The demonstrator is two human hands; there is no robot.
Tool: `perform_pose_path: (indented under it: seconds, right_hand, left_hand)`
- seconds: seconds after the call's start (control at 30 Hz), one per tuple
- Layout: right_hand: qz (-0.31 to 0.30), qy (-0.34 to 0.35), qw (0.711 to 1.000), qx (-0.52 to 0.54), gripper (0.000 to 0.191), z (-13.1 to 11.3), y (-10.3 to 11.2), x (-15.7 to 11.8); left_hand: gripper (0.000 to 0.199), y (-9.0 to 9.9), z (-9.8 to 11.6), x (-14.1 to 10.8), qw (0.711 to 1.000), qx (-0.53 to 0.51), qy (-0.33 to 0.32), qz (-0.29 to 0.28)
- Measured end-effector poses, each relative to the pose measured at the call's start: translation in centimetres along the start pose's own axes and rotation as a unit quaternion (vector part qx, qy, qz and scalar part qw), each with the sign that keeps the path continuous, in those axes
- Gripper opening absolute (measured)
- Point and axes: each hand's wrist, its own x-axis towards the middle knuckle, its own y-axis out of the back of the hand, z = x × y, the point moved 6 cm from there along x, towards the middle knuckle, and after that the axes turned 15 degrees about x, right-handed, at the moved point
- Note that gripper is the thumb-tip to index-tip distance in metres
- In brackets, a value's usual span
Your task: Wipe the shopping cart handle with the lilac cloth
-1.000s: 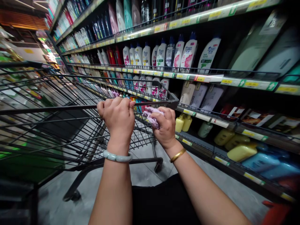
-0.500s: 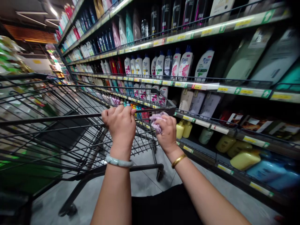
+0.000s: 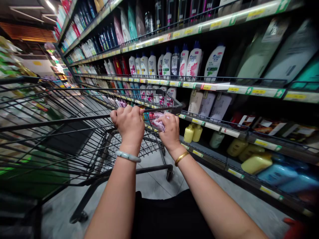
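My left hand [image 3: 130, 125] is wrapped over the top rail of a black wire shopping cart [image 3: 62, 123], a pale bangle on its wrist. To its right, my right hand [image 3: 169, 131] is closed around a crumpled purple-and-white cloth [image 3: 159, 122], just below the rail near the cart's corner. A gold bangle circles that wrist. Part of the cloth is hidden by my fingers, and whether it touches the rail I cannot tell. Through the wires, the part of the basket that shows holds a dark flat panel [image 3: 71, 136].
Along the right run shelves [image 3: 199, 84] of white shampoo bottles [image 3: 194, 63]. Lower down stand yellow bottles [image 3: 189, 133] and blue bottles [image 3: 277, 174]. Stacked packaged goods [image 3: 12, 66] line the left side. Grey tiled floor [image 3: 159, 179] shows beneath the cart, whose wheel [image 3: 169, 174] is near the shelf base.
My right hand with the cloth has shifted left and slightly up, closer to my left hand. The shelves sit a little further left and higher in view. My left hand keeps its hold.
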Motion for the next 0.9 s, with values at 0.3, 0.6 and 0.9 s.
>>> perform_pose_path:
  seconds: [0.3, 0.6, 0.9]
  right_hand:
    - [0.067, -0.071, 0.995, 0.019, 0.028, 2.6, -1.5, -2.5]
    - [-0.029, -0.057, 0.998, 0.007, 0.030, 2.2, -3.2, -2.7]
    - [0.155, -0.220, 0.955, 0.126, 0.031, 3.9, -4.3, -4.3]
  left_hand:
    - [0.040, -0.9, 1.4, 0.4, 1.000, -0.014, 0.001, 0.005]
    - [0.041, -1.9, 2.6, 1.1, 1.000, -0.007, -0.008, -0.011]
    - [0.040, -1.8, 3.7, 1.8, 0.999, -0.041, -0.008, -0.019]
